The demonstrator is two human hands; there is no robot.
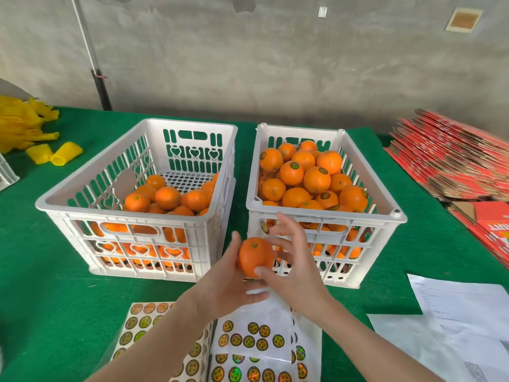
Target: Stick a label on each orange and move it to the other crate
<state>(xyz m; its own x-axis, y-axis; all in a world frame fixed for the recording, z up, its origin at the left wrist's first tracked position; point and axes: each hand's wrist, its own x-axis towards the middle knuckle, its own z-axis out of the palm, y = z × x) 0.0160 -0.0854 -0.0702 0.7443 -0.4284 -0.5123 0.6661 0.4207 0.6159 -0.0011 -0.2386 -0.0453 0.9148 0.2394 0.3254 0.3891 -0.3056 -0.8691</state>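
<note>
An orange point(254, 256) hangs in the air in front of the gap between two white crates. My left hand point(228, 282) cups it from the left and below. My right hand point(292, 260) touches it from the right, thumb on its lower front, fingers spread. No label shows on the orange's visible side. The left crate point(68, 201) holds unlabelled oranges low down. The right crate point(396, 216) is piled high with oranges, several bearing round dark labels. Sheets of round labels point(248, 340) lie on the green table below my hands.
Flattened red cartons point(451, 158) are stacked at the right. White papers point(462, 304) lie at the near right. Yellow foam nets point(24, 128) sit at the far left. A grey wall runs behind the table, with a dark pole point(102, 89) leaning against it.
</note>
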